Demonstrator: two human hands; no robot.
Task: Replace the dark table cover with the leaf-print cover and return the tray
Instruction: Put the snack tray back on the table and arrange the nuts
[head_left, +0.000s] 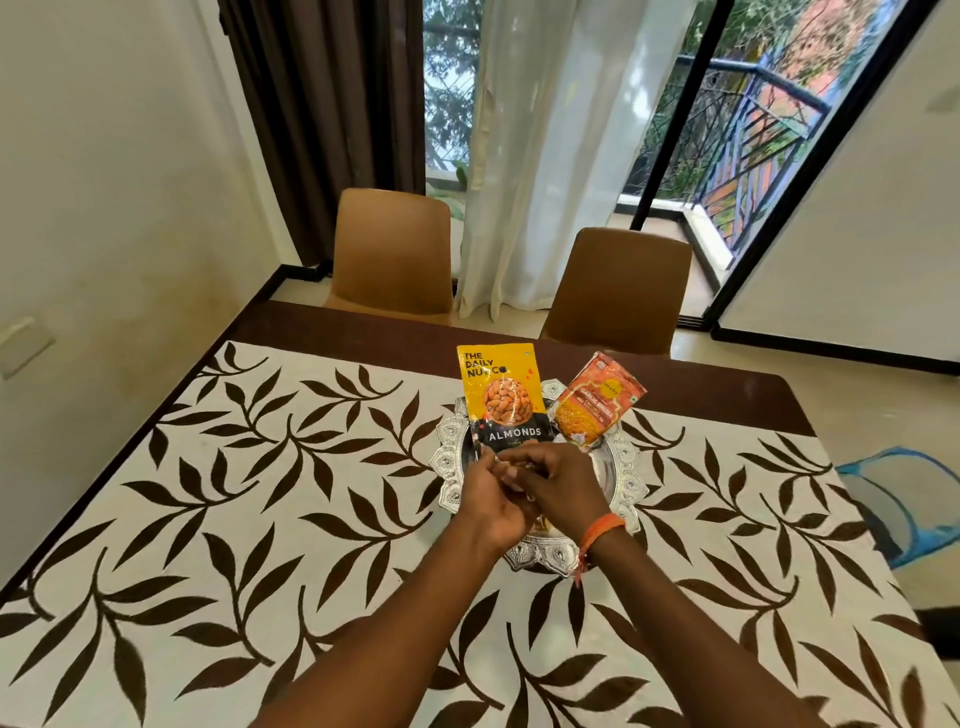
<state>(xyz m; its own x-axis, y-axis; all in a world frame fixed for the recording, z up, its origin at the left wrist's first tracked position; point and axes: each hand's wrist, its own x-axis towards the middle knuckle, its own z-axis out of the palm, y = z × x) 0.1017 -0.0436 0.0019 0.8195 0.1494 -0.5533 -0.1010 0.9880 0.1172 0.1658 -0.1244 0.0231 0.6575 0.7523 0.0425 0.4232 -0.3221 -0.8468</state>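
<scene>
The cream leaf-print cover (249, 499) lies spread over the table, with a strip of dark brown table (374, 327) showing at the far edge. An ornate silver tray (626, 483) rests on the cover near the middle. A yellow almonds pouch (501, 400) and an orange snack packet (597, 402) stand in the tray. My left hand (491, 501) and my right hand (558, 486) meet over the tray's middle, fingers curled together around something small that I cannot make out. An orange thread band circles my right wrist.
Two brown chairs (392, 254) (618, 286) stand at the far side of the table. White and dark curtains hang behind them beside an open balcony door. A blue plastic item (893, 499) sits on the floor at the right. The wall runs close along the left.
</scene>
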